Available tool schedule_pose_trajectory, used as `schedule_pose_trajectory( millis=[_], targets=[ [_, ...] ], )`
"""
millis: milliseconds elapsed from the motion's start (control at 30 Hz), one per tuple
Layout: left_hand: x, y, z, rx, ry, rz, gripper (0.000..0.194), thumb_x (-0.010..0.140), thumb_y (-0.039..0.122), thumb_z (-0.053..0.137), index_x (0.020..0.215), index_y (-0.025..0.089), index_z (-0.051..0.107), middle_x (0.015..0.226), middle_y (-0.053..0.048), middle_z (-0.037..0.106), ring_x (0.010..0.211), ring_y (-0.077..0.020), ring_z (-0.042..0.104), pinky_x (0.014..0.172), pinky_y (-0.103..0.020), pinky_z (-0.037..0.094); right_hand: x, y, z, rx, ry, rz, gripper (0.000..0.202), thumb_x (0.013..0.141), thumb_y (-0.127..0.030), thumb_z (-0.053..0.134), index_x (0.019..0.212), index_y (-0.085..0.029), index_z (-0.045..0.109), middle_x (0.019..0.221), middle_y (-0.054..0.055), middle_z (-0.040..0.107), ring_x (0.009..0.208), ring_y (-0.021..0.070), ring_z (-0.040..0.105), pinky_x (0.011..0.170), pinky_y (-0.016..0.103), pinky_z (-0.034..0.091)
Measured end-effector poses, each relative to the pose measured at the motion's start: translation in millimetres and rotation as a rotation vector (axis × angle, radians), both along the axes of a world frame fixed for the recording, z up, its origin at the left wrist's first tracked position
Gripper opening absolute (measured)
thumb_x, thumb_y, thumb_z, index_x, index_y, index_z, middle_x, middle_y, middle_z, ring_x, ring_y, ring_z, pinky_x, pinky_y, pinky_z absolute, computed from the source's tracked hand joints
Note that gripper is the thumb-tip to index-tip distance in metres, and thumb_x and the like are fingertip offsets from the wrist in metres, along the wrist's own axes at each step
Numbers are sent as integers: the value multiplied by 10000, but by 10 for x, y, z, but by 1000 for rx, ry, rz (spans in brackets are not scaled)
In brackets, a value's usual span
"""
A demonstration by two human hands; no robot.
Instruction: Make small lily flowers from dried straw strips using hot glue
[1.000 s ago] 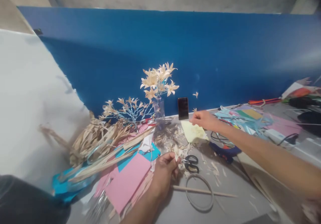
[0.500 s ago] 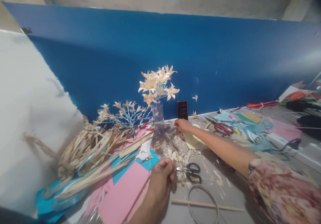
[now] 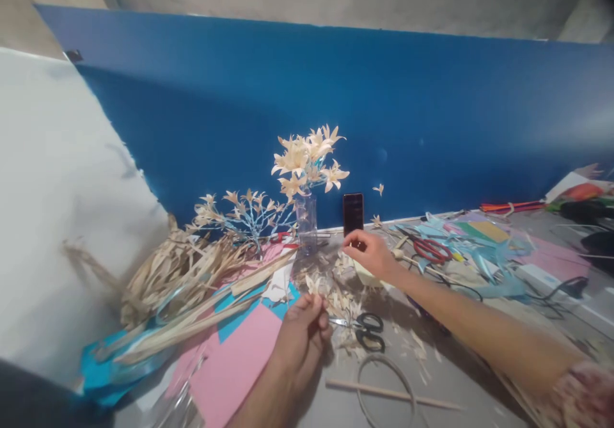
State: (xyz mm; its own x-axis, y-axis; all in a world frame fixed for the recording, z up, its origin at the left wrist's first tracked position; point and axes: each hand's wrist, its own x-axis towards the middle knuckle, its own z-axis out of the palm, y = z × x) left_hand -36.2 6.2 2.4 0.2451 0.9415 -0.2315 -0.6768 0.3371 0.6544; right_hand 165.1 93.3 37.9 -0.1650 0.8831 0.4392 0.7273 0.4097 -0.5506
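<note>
Behind your fingers stands the tall blue backboard (image 3: 432, 114), the biggest thing here. Left of your left hand (image 3: 300, 341) lies a heap of pale dried leaf strips (image 3: 182, 274), and a pink paper sheet (image 3: 235, 367) sits just beside its knuckles. That hand's fingers are pinched shut on a small cream paper flower (image 3: 314, 284). Black-handled scissors (image 3: 367, 332) lie just right of those fingertips, with a thin wire ring (image 3: 384, 389) and a wooden stick (image 3: 393, 395) nearer you. Your right hand (image 3: 371, 252) hovers with fingers loosely curled, holding nothing you can see, over a pale yellow paper (image 3: 367, 274). Beyond it stand a dark phone (image 3: 353, 214) and a clear glass vase of cream flowers (image 3: 307, 223). No writing is legible.
</note>
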Motion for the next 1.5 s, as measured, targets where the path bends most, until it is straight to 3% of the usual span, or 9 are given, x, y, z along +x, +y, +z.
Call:
schedule_pose_trajectory(
  millis=[100, 233, 633, 767, 867, 1000, 1167, 1333, 1500],
  targets=[
    [24, -128, 143, -32, -29, -82, 264, 744, 227, 813, 823, 156, 571, 890, -59, 686, 648, -103, 624, 555, -209, 516, -48, -569, 134, 346, 148, 145, 61, 878, -205, 627, 820, -195, 644, 798, 42, 698, 654, 155, 593, 591, 275, 452],
    [131, -378, 300, -34, -51, -216, 134, 851, 208, 696, 834, 139, 582, 921, -116, 702, 735, -159, 678, 633, -264, 568, -58, -1066, 287, 692, 40, 368, 199, 851, -49, 603, 951, -214, 651, 846, 58, 744, 774, 185, 664, 709, 337, 498],
    [384, -974, 467, 48, -61, -132, 241, 775, 217, 768, 760, 146, 539, 655, 22, 543, 517, -52, 457, 498, -170, 388, 163, -1587, 200, 830, -141, 521, 289, 857, -83, 645, 1115, -213, 636, 951, 70, 770, 812, 184, 692, 718, 324, 539],
    [486, -1030, 401, 302, 123, 27, 213, 810, 286, 739, 813, 163, 564, 619, 43, 529, 518, -60, 452, 522, -186, 367, 148, -1820, 187, 622, 177, 360, 213, 862, -55, 590, 1009, -195, 653, 916, 70, 741, 786, 176, 658, 705, 313, 515],
    [522, -1055, 297, 482, 317, 140, 181, 851, 300, 694, 804, 179, 567, 615, 42, 549, 546, -80, 484, 556, -208, 385, 134, -1975, 103, 98, 567, 214, 80, 899, -210, 605, 944, -182, 664, 853, 58, 696, 720, 158, 615, 628, 273, 477],
    [539, -1097, 212, 599, 460, 138, 162, 858, 290, 682, 786, 181, 585, 629, 23, 597, 571, -101, 527, 584, -230, 410, 106, -2081, -10, -534, 927, 397, 348, 901, -481, 588, 850, -145, 663, 721, 43, 656, 542, 98, 487, 488, 220, 328],
    [528, -1085, 220, 524, 382, 62, 182, 846, 315, 698, 781, 174, 604, 641, 16, 605, 566, -101, 544, 568, -225, 431, 49, -2108, 2, -569, 1034, 352, 323, 789, -420, 745, 684, -143, 616, 638, 11, 626, 501, 65, 404, 483, 211, 274],
    [485, -1052, 256, 247, 165, -24, 197, 809, 302, 733, 803, 152, 606, 756, -22, 652, 606, -109, 595, 552, -219, 461, 78, -2077, -14, -512, 962, 322, 294, 849, -423, 695, 748, -150, 646, 690, 10, 636, 538, 75, 428, 515, 217, 324],
    [508, -1059, 245, 224, 146, -43, 184, 818, 290, 731, 810, 133, 636, 703, -29, 650, 632, -116, 621, 567, -203, 468, 101, -2039, -85, -420, 758, 309, 251, 903, -359, 641, 764, -153, 676, 702, 13, 648, 613, 103, 512, 580, 225, 388]
  ],
)
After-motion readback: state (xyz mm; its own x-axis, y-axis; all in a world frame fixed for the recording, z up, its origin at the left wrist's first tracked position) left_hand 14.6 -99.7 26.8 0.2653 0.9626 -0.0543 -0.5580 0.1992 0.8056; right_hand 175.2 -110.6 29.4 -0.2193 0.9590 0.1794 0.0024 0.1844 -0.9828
